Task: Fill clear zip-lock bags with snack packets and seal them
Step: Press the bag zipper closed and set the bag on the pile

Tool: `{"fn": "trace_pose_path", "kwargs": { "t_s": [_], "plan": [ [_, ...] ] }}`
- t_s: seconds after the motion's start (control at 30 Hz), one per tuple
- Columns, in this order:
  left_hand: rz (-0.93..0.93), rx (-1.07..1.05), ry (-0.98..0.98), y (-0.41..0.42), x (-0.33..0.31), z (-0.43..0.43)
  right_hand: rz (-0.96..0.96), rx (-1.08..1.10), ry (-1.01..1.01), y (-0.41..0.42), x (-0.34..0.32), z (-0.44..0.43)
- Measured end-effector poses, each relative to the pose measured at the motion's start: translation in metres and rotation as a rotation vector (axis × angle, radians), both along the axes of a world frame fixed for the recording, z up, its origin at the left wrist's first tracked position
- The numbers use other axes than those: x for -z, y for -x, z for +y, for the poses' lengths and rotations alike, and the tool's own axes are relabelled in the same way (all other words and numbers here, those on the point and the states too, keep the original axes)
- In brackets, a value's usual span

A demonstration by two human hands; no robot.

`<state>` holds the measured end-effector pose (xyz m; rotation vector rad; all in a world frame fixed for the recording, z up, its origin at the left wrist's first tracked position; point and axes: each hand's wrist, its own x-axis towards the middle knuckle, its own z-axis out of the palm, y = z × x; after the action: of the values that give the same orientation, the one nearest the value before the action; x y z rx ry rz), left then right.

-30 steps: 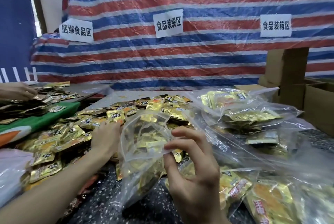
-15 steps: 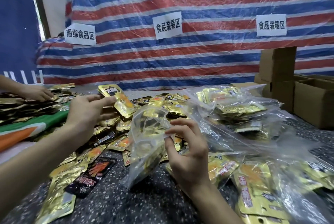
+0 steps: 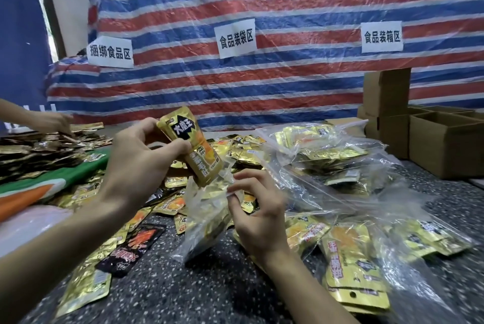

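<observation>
**Head view: gold packet (image 3: 193, 145) at the mouth of the zip-lock bag (image 3: 207, 219)**

We begin at the fingers. Those of the left hand (image 3: 141, 164) are curled round the middle of the gold packet, with the thumb across its printed face. They hold it upright with a slight tilt. Its lower end is at the bag's open mouth, though we cannot tell whether it is inside the rim. The thumb and forefinger of the right hand (image 3: 259, 216) pinch the near edge of that mouth, and its other fingers are loosely spread and hold nothing.

The zip-lock bag slumps on the speckled table (image 3: 209, 289) between the two hands, and through its clear film we see gold packets inside.

Moving outward, loose packets (image 3: 235, 151) lie heaped behind and to the left of the bag, and a black packet (image 3: 133, 247) lies under the left forearm. To the right, filled bags (image 3: 327, 156) are piled together, with cardboard boxes (image 3: 445, 145) just past them at the table's far edge. At the far left, another person's hand (image 3: 52, 122) rests over a darker pile of packets. A red, white and blue striped tarp (image 3: 288, 82) hangs behind everything and carries three paper signs (image 3: 237, 38).
</observation>
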<state>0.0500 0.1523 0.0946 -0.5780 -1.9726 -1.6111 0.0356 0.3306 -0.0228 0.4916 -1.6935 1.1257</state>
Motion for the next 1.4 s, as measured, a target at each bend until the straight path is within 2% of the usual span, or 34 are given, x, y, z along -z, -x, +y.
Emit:
{"fn": "trace_pose_path", "kwargs": {
  "t_s": [0.13,0.2,0.43,0.6,0.8,0.9,1.03,1.13,1.27,1.4],
  "plan": [
    [0.141,-0.02,0.001,-0.009,-0.004,0.007,-0.009,-0.017,-0.014,0.0,-0.001,0.0],
    [0.145,-0.056,0.058,-0.007,-0.004,0.01,0.016,-0.026,-0.015,0.0,-0.002,0.0],
    [0.011,-0.195,0.38,0.007,0.028,0.01,0.059,-0.01,-0.036,-0.002,-0.002,-0.001],
    [0.176,-0.32,0.684,0.007,0.042,0.007,0.058,-0.035,-0.047,-0.002,-0.002,-0.001],
    [0.084,-0.072,0.963,-0.001,0.025,-0.001,0.052,-0.025,-0.051,-0.001,-0.002,0.002],
    [0.143,-0.079,1.15,-0.007,0.023,-0.009,0.059,-0.012,-0.061,-0.002,-0.003,0.001],
    [0.155,-0.055,1.121,-0.008,0.014,-0.019,0.096,0.021,-0.099,-0.004,-0.005,0.001],
    [0.218,-0.077,1.157,-0.009,0.004,-0.027,0.104,-0.038,-0.198,-0.007,-0.009,0.003],
    [0.257,-0.133,1.304,-0.007,-0.008,-0.044,0.002,-0.183,-0.345,-0.015,-0.022,0.009],
    [0.252,-0.097,1.243,-0.007,-0.022,-0.062,-0.109,-0.279,-0.51,-0.022,-0.048,0.007]
  ]
}}
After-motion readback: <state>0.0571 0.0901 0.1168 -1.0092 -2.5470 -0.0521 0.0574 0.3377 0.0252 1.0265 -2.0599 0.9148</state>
